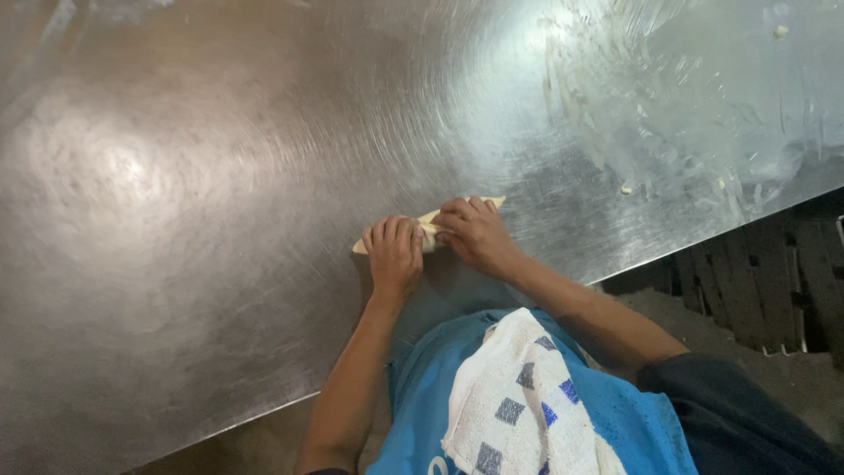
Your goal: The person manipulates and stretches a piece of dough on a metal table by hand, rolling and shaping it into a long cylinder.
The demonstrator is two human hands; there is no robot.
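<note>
A person is standing at a big shiny steel table (220, 176) and looking down at 2 bare hands. The hands are lying close together near the table's front edge, almost touching each other.

A long, thin piece of pale dough (428, 225) is lying on the table under both hands. It is sitting at a slant. 1 pointed end is poking out to the left of the left hand, and the other end is poking out past the right hand, higher up.

The left hand (394, 251) is pressing down flat on the lower end of the dough, with the fingers curling over it. The right hand (473, 230) is resting on the upper end, and its fingers are bending down over the dough too. Both hands are touching the dough, but how tight the hold is cannot be told.

On the far right part of the table, white smears (668, 114) are spreading over the metal, and small dough bits (627, 188) are lying there, well apart from the hands.

The person is wearing a blue apron (422, 387). A white towel with dark squares (519, 405) is hanging at the waist, over the apron. Dark wooden slats (774, 273) are showing on the floor to the right of the table.
</note>
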